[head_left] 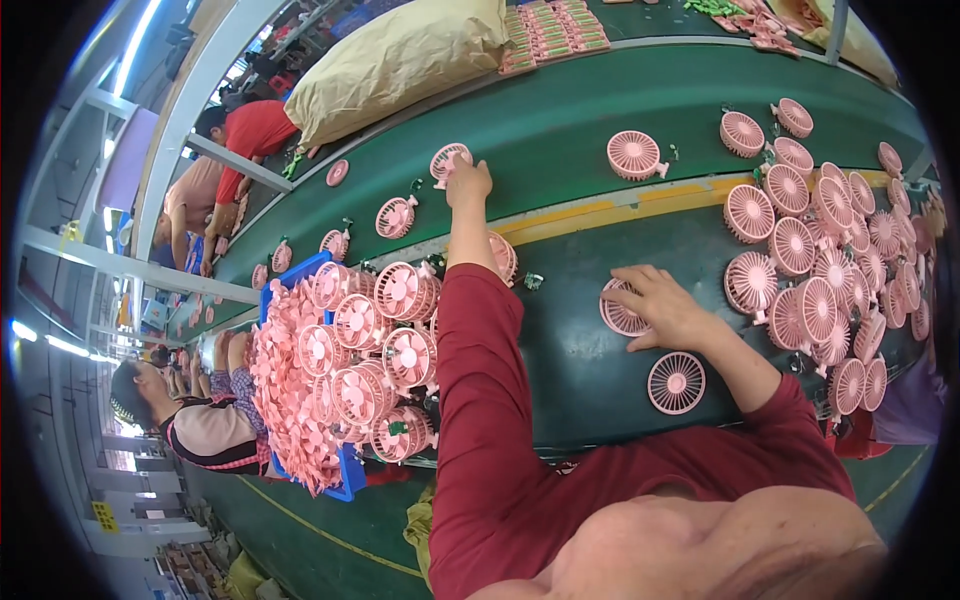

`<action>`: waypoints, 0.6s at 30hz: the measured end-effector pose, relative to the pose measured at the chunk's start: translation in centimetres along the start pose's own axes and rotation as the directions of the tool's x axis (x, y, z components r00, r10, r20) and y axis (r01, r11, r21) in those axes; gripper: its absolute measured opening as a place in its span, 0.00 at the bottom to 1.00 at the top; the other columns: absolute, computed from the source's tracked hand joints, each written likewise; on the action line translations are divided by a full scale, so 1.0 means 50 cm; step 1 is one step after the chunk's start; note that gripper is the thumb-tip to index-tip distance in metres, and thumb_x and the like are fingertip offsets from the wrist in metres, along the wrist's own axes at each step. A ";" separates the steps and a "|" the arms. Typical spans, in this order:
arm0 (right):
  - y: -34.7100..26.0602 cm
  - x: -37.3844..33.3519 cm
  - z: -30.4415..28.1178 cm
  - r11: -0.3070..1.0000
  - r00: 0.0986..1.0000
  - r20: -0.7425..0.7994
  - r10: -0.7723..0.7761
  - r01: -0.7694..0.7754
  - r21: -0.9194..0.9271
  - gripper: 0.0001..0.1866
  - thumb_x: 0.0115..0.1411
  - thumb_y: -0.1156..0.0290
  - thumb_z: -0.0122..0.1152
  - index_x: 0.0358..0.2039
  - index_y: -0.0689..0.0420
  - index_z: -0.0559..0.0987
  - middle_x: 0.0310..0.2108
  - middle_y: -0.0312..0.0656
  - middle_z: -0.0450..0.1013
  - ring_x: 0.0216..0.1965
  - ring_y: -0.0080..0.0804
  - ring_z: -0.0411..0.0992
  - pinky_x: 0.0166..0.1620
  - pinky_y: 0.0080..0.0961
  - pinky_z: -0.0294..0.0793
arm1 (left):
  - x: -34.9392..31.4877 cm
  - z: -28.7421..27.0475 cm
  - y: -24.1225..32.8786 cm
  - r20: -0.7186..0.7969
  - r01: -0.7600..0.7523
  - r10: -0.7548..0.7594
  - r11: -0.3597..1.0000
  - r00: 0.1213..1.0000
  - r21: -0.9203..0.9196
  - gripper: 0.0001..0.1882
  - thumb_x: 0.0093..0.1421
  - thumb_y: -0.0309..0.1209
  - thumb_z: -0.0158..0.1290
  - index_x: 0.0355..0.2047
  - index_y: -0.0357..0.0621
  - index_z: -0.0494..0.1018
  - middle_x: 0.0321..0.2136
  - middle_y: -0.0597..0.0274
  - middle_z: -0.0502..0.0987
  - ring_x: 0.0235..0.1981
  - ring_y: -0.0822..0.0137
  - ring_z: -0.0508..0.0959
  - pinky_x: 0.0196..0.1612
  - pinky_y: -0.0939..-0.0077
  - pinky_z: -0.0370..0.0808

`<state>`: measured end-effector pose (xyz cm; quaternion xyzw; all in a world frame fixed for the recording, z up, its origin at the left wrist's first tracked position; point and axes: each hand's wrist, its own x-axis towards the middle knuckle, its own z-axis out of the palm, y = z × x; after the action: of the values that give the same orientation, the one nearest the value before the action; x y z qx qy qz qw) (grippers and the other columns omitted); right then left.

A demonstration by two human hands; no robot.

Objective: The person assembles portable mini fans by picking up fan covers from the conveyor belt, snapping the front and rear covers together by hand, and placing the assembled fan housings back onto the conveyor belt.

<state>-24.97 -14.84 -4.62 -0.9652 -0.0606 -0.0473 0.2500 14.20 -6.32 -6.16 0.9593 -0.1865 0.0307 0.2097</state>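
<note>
Pink piece [442, 160], likely fan housing, is held by left hand [469, 183] over green conveyor belt [545, 150]; pink grille [622, 320] is covered by right hand [662, 308], fingers spread.

Shirt [612, 480]: dark red cloth
Left sleeve [482, 400]: on the shirt's left, matching red, creased, three-quarter length
Right sleeve [785, 425]: on the shirt's right, matching red
Left hand [468, 183]: bare
Right hand [668, 312]: bare

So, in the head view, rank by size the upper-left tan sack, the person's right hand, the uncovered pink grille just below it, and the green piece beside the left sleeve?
1. Tan sack
2. Right hand
3. Pink grille
4. Green piece
</note>
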 end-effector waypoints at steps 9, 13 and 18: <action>0.057 0.008 -0.030 0.868 0.963 -0.199 0.181 -0.061 0.493 0.37 0.47 0.67 0.69 0.60 0.53 0.69 0.61 0.55 0.62 0.60 0.50 0.63 0.61 0.37 0.63 | 0.025 0.013 -0.012 0.068 -0.166 0.157 0.970 0.985 0.177 0.20 0.63 0.42 0.45 0.41 0.41 0.78 0.39 0.44 0.80 0.42 0.46 0.80 0.45 0.56 0.78; 0.072 0.023 -0.047 0.678 0.921 -0.280 0.271 0.024 0.734 0.27 0.57 0.72 0.58 0.59 0.60 0.69 0.55 0.45 0.70 0.55 0.31 0.69 0.56 0.30 0.70 | 0.009 0.033 -0.015 -0.021 -0.059 0.059 0.998 0.998 0.015 0.22 0.50 0.31 0.62 0.43 0.37 0.69 0.38 0.41 0.79 0.42 0.45 0.79 0.46 0.55 0.77; 0.057 0.047 -0.063 0.474 0.892 -0.274 0.359 0.079 0.877 0.25 0.58 0.74 0.58 0.58 0.58 0.72 0.54 0.40 0.70 0.50 0.26 0.70 0.48 0.23 0.76 | 0.003 0.029 -0.010 0.175 -0.173 0.152 0.978 0.973 0.112 0.22 0.51 0.33 0.60 0.44 0.35 0.69 0.36 0.39 0.79 0.43 0.44 0.79 0.45 0.56 0.78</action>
<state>-22.41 -18.61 -2.96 -0.6702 0.0612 -0.1964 0.7131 14.49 -6.55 -7.68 0.9514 -0.2790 -0.0200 0.1289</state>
